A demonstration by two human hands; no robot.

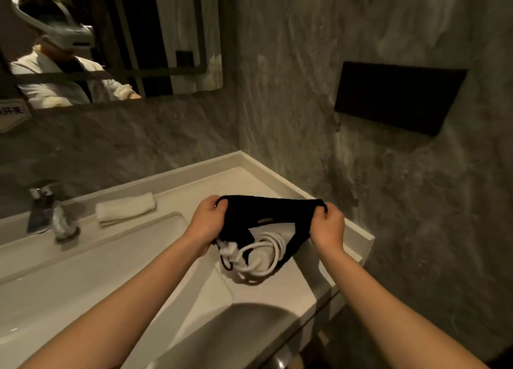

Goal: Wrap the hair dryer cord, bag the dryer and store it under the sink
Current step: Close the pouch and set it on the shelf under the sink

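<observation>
A black cloth bag (266,216) is stretched between my hands above the right end of the white counter (302,291). My left hand (206,221) pinches its left top corner and my right hand (327,225) pinches its right top corner. Below the bag's mouth lies the white hair dryer with its white cord (255,257) coiled in loops around it. The dryer rests on the counter, partly covered by the bag's lower edge. I cannot tell whether it is partly inside the bag.
A white sink basin (83,291) fills the left, with a chrome faucet (47,213) behind it. A rolled white towel (126,209) lies on the back ledge. A mirror (111,35) hangs above, and a black wall panel (397,99) sits on the right-hand stone wall.
</observation>
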